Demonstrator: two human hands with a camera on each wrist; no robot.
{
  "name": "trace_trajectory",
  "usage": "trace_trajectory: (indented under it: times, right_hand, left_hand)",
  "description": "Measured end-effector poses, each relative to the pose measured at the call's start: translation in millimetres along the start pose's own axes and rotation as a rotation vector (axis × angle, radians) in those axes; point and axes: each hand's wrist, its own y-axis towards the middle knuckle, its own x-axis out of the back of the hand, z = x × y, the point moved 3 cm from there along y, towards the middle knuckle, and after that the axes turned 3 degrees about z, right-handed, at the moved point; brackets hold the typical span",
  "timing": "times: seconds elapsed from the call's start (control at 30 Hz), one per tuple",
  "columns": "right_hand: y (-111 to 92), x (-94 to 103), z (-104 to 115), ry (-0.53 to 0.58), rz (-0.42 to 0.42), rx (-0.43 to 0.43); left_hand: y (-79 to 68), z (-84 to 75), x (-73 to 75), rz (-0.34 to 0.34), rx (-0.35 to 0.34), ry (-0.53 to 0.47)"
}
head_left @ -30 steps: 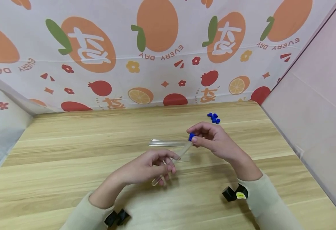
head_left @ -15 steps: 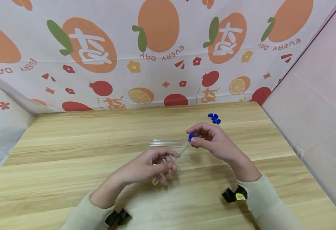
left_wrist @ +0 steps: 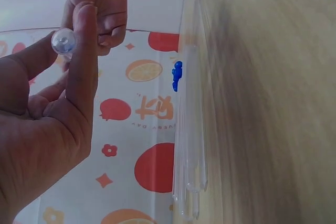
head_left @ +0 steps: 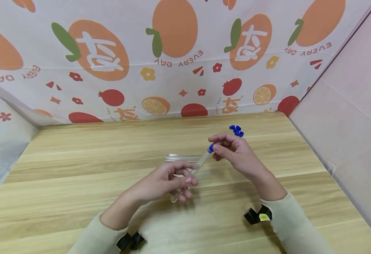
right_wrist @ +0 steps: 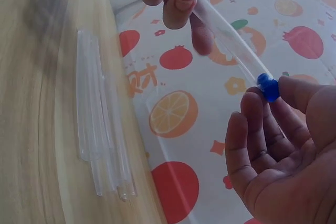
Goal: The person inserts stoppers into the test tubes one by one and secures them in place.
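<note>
My left hand (head_left: 160, 183) grips a clear test tube (head_left: 202, 161) around its middle, between thumb and fingers, above the wooden table. The tube slants up to the right, its rounded bottom poking out below the fingers and facing the camera in the left wrist view. At the tube's upper end sits a blue stopper (right_wrist: 269, 88), which my right hand (head_left: 237, 153) pinches between thumb and fingertips. In the right wrist view the stopper's narrower part lies at the tube's mouth. The right hand's other fingers curl loosely beside it.
Several clear test tubes (head_left: 182, 157) lie side by side on the table (head_left: 77, 169) behind the hands. Farther back on the right is a small cluster of blue stoppers (head_left: 237, 131). A fruit-print cloth (head_left: 172, 81) hangs along the table's far edge.
The tube has tilted a little steeper, and its stoppered end has risen slightly. My right hand has moved slightly up with the stopper, while the left fingers have shifted on the tube.
</note>
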Motion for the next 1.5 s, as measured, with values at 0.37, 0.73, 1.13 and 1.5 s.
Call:
trace_trajectory:
  times: [0.37, 0.73, 1.13, 1.5]
  right_hand:
    - [4.6, -2.2, -1.4, 0.031, -0.056, -0.040]
    - [6.3, -9.2, -4.0, 0.119, -0.110, -0.050]
    - [3.4, -16.1, -8.3, 0.222, -0.201, -0.100]
    - [1.6, -28.2, -9.6, 0.276, -0.347, -0.066]
  left_hand:
    - [2.0, -2.7, -0.8, 0.006, -0.025, -0.002]
    - [2.4, -2.3, -3.1, -0.016, -0.011, -0.003]
    - [3.7, -3.4, -8.5, -0.057, -0.043, 0.010]
    - [5.5, -0.9, -15.1, -0.112, -0.063, 0.038]
